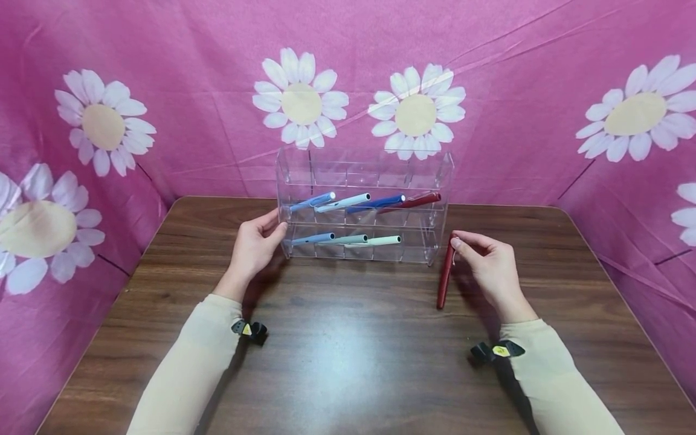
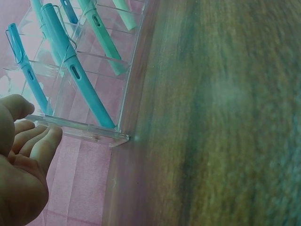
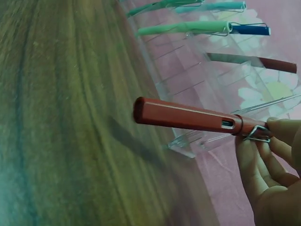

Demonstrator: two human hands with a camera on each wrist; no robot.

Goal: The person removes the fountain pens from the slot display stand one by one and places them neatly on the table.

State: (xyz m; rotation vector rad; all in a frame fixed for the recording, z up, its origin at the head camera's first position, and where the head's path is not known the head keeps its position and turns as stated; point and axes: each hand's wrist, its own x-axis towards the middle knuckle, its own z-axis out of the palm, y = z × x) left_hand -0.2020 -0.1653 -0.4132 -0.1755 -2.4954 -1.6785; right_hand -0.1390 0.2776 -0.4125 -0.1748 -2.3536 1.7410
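red pen (image 1: 446, 275) tilts from the right hand (image 1: 493, 267), grip pinching its upper end; the left hand (image 1: 252, 246), grip narrow, holds the clear rack (image 1: 364, 225) by its side.

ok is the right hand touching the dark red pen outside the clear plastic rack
Touching: the right wrist view shows the right hand pinching the dark red pen by its clip end.

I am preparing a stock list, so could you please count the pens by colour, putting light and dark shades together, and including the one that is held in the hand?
Blue pens: 4
Green pens: 2
Red pens: 2 (one in the clear rack, one in the right hand)
Total: 8
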